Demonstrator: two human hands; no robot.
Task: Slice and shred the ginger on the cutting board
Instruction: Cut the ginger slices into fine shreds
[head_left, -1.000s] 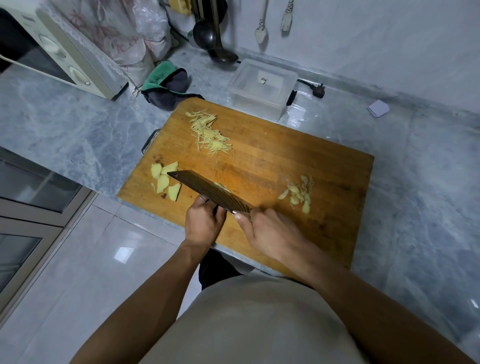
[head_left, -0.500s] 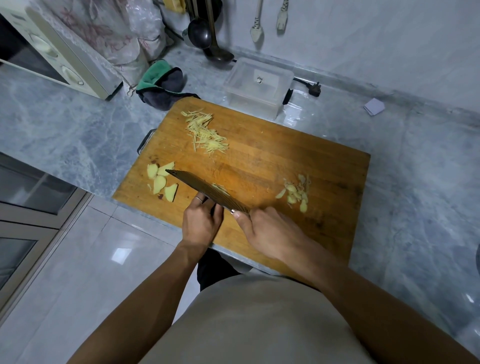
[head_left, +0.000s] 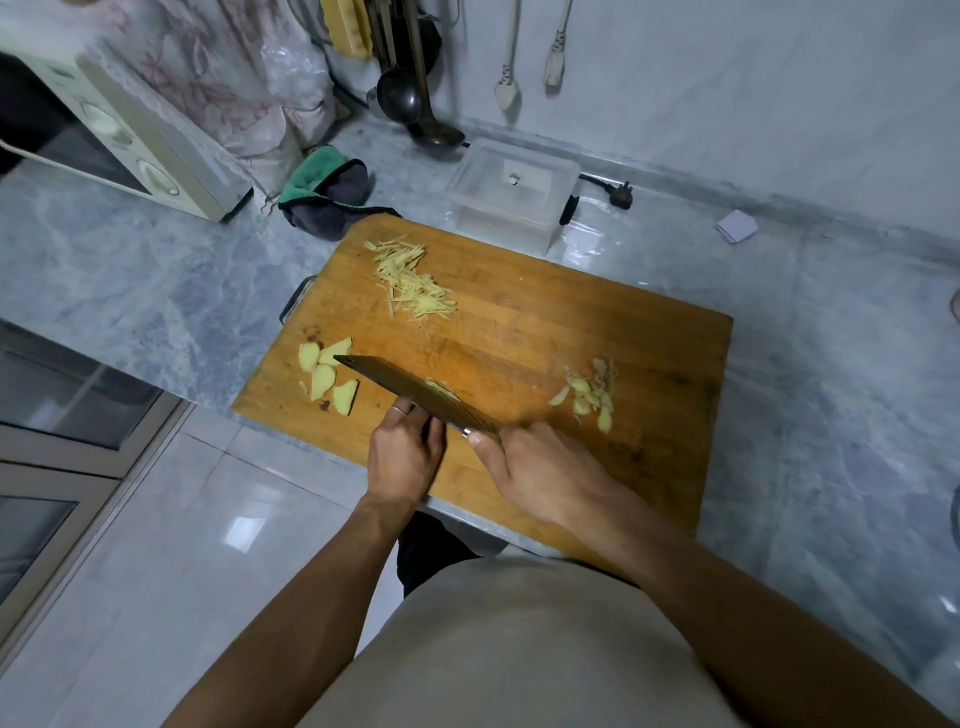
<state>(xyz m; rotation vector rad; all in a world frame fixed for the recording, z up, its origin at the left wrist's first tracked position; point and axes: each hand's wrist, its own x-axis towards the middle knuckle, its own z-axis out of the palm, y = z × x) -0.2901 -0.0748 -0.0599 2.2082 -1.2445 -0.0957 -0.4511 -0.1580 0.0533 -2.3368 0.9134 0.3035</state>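
Right hand (head_left: 540, 470) wrapped round the handle of a dark cleaver (head_left: 415, 395), blade angled across the near-left part of the wooden cutting board (head_left: 597, 332) on the grey marble tabletop (head_left: 156, 280). Left hand (head_left: 405, 452) curled just beside the blade's near face, fingertips hidden behind it, so cannot tell whether anything is pinched; a little cut ginger (head_left: 441, 387) visible past the blade's top edge. Elsewhere on the board: ginger slices (head_left: 327, 376) near the left edge, ginger shreds (head_left: 410, 283) toward the far-left corner, small ginger trimmings (head_left: 589, 395) at right.
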